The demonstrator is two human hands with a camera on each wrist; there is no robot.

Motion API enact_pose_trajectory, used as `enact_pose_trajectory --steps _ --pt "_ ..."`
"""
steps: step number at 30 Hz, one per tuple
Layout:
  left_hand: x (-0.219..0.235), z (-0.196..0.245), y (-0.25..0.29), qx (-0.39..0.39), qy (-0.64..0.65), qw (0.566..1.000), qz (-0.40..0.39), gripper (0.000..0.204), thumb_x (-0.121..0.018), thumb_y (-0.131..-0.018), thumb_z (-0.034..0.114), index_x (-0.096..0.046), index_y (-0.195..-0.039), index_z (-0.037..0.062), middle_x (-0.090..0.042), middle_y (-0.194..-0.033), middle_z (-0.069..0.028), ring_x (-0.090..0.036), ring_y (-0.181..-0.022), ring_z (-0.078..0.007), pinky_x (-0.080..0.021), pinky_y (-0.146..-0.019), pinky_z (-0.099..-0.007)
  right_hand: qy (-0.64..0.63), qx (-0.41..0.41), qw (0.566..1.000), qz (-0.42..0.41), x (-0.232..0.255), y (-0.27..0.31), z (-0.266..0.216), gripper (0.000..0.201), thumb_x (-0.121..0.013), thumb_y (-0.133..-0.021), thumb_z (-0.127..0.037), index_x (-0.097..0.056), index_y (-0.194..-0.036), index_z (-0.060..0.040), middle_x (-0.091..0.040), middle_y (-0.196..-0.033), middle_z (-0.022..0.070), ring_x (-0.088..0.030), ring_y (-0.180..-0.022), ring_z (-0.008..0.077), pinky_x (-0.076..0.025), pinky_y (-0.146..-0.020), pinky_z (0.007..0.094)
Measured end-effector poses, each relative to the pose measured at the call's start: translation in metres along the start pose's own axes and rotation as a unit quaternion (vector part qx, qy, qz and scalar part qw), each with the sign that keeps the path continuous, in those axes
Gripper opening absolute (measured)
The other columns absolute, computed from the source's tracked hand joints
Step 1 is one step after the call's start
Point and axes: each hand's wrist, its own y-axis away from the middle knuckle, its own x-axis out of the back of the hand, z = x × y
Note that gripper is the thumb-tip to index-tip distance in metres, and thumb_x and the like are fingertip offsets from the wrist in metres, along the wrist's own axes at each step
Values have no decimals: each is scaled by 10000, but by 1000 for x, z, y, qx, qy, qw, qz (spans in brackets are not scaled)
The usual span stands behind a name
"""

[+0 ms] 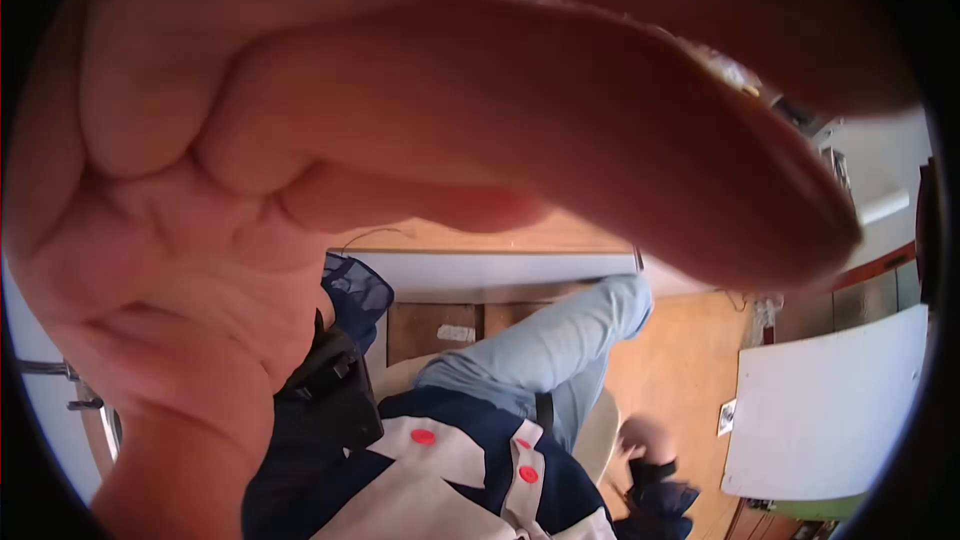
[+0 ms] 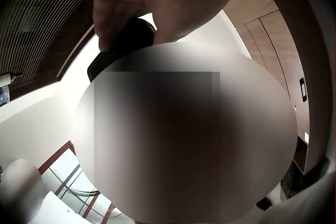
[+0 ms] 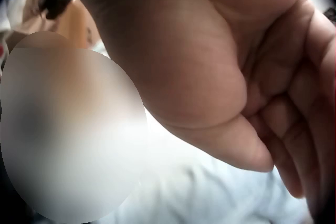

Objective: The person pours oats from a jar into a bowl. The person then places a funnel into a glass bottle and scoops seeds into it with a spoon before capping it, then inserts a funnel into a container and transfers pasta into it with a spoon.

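Observation:
My left hand [image 1: 180,240] is very close to the lens in the head view, its palm and blurred fingers spread across the upper part. In the left wrist view, the fingers and thumb of that left hand [image 2: 152,3] grip a black object [image 2: 128,37]; a blurred patch hides what lies below. At the lower right of the head view, small, is my right hand [image 1: 645,440] with a dark band at the wrist. The right wrist view shows that right hand [image 3: 210,71] with loosely bent fingers, no held object visible, above pale blue cloth [image 3: 205,198].
Pale blue jeans [image 1: 530,350] and a navy and beige top [image 1: 430,480] with red buttons lie below the head view. A black device [image 1: 330,390] and dark mesh cloth [image 1: 360,290] are beside the left forearm. A white panel [image 1: 830,410] stands on the right, beyond wooden floor [image 1: 690,350].

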Motion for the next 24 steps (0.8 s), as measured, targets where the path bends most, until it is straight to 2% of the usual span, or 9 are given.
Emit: enact_pose_trajectory --steps 1,2,3,4,8,12,13,17,24 --pt "2 -2 -2 -1 33 999 -23 1253 -728 -534 528 65 -1298 -70 -236 -1335 -190 -491 -948 -180 -393 -855 -239 -1 21 999 -35 -31 9 23 96 -529 -638 -103 -608 -621 -52 -576 -577 89 -576 -542 230 -434 -485 337" --pt "3 -3 -1 6 69 997 -46 1256 -729 -534 527 73 -1298 -65 -247 -1329 -190 -492 -937 -179 -394 -852 -238 -29 -261 921 -286 -52 -9 39 209 -525 -726 -213 -629 -760 -35 -629 -725 106 -608 -623 195 -455 -542 287" --pt "5 -3 0 15 103 992 -70 1260 -730 -534 525 82 -1298 -60 -258 -1324 -189 -493 -926 -178 -395 -850 -238 43 -207 913 -349 -73 -3 35 263 -575 -707 -274 -613 -810 -35 -624 -796 100 -599 -698 238 -458 -570 335" --pt "7 -3 1 21 137 986 -96 1263 -732 -534 523 91 -1298 -56 -269 -1319 -188 -495 -914 -176 -396 -847 -238 79 -52 961 -259 -90 13 34 344 -540 -746 -345 -600 -885 -35 -609 -916 149 -586 -825 285 -459 -671 363" --pt "19 0 4 35 268 942 -201 1279 -737 -535 517 126 -1299 -37 -313 -1298 -185 -500 -870 -170 -401 -837 -237 -61 -41 985 -156 -57 29 -66 393 -472 -802 -341 -542 -1023 -23 -558 -1019 216 -517 -992 340 -398 -827 392" --pt "5 -8 47 129 48 983 120 1056 -676 -673 431 26 -1317 -26 -459 -1134 -207 -521 -939 -243 -428 -833 -336 -63 -37 988 -138 -50 17 -72 390 -471 -802 -335 -540 -1026 -22 -557 -1021 215 -516 -993 341 -397 -829 391" --pt "4 -35 56 25 121 987 106 548 -489 -805 245 -290 -1226 -43 -507 -1033 -246 -548 -908 -297 -431 -827 -383 -64 -33 989 -133 -47 11 -74 390 -471 -802 -334 -540 -1026 -22 -556 -1021 215 -515 -993 341 -397 -830 391" --pt "25 -92 107 254 -201 920 222 309 -527 -829 156 -467 -1077 -17 -577 -939 -123 -552 -892 -189 -424 -795 -308 -67 -24 990 -119 -40 -11 -81 387 -470 -803 -328 -538 -1029 -22 -555 -1023 215 -514 -994 342 -396 -831 390" --pt "31 -137 142 143 -594 789 60 187 -605 -728 120 -561 -874 12 -572 -841 -138 -542 -781 -300 -431 -691 -357 -92 -24 993 -67 -31 -42 -100 382 -468 -803 -318 -535 -1033 -21 -552 -1025 214 -511 -996 342 -394 -835 390"
